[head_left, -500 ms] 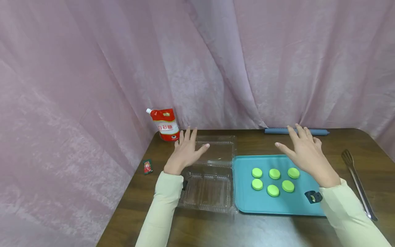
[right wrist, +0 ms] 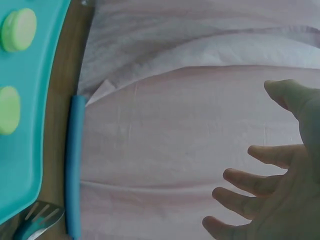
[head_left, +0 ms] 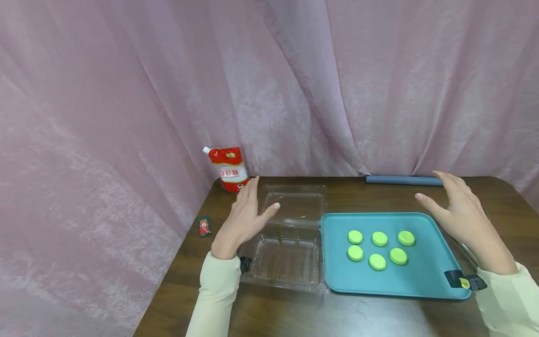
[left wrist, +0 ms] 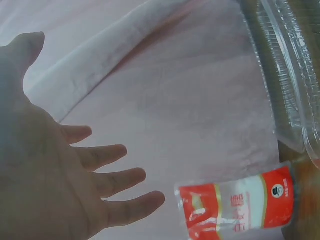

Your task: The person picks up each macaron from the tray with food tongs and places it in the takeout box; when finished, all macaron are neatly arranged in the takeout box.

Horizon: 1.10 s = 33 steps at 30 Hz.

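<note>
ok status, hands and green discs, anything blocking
Left hand, right hand holding nothing. Six green discs on turquoise tray. Nothing covering them; open clear clamshell beside tray.

"Where does the right hand [right wrist: 292, 200] show?"

"At the lower right, partly cut off by the frame's edge, its fingers spread and the thumb apart, in front of a pale pink curtain [right wrist: 165, 130]."

"And on the left?"

"A teal tray [right wrist: 20, 165] reaches from the upper left downward, with two green discs [right wrist: 19, 30] on it, the lower one cropped. A slotted utensil [right wrist: 39, 222] shows its head at the lower left."

"Anything between tray and curtain?"

"Brown tabletop [right wrist: 57, 70], and a blue rod [right wrist: 74, 170] running lengthwise beside the curtain."
</note>
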### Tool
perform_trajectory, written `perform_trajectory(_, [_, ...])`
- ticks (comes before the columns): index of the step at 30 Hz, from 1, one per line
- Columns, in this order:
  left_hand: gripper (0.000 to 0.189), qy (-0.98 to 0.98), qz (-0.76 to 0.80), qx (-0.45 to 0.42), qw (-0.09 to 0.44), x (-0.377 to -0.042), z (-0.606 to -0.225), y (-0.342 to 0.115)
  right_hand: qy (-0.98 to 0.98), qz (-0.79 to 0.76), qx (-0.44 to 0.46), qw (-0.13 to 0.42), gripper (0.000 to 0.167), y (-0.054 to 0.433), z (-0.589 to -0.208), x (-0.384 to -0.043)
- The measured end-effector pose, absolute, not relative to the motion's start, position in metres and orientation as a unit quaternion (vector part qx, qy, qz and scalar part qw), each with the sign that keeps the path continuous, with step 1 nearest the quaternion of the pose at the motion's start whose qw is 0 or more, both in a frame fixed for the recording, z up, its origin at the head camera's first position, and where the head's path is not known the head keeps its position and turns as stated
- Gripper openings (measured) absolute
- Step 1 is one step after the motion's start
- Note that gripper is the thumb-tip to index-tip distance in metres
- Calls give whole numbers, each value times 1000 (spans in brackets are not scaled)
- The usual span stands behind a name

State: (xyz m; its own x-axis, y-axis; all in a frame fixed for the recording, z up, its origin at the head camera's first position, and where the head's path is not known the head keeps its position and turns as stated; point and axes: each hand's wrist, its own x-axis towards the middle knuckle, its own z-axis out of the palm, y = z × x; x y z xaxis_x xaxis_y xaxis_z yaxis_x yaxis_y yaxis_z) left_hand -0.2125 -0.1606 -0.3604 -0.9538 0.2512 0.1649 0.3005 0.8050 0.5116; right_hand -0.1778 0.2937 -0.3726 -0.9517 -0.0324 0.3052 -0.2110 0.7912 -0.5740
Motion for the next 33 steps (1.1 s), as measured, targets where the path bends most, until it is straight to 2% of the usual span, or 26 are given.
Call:
perform_trajectory(8, [92, -939, -321, -121, 34, -193, -370, -184, -933, 309, 50, 178, 68, 311, -393, -164])
perform_trajectory(12, [86, -936, -333, -114, 25, -187, -384, -193, -938, 303, 31, 164, 71, 324, -407, -159])
perform_trajectory(22, [67, -928, -356, -106, 16, -175, -416, -209, -968, 239, -34, 74, 78, 356, -443, -157])
perform_trajectory(28, [54, -923, -369, -106, 38, -167, -432, -224, -974, 223, -40, -2, 92, 372, -459, -156])
perform_trajectory(33, [45, -919, -380, -89, 57, -160, -445, -234, -970, 233, -47, -45, 107, 381, -469, -157])
